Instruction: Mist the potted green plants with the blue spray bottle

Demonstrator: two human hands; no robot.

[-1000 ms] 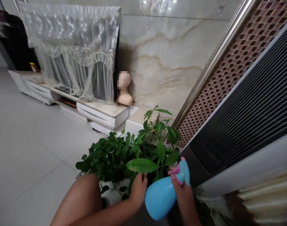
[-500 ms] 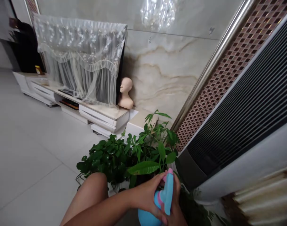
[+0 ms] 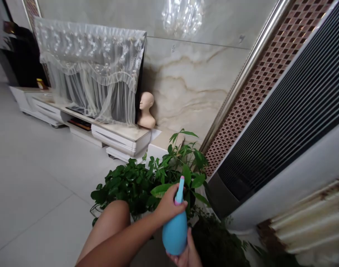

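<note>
Between both hands (image 3: 168, 204), blue spray bottle (image 3: 175, 234), contents hidden

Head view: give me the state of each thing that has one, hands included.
Spray bottle: held in both hands, nearly upright, spray head up
Left hand: closed around its neck
Right hand: cupped at its base
Plants: green, leafy
Lace cover: draped, hanging in folds
Mannequin head: upright on the cabinet
Cabinet: drawers look shut

The blue spray bottle (image 3: 175, 233), trimmed pink, is held slightly tilted.
</note>
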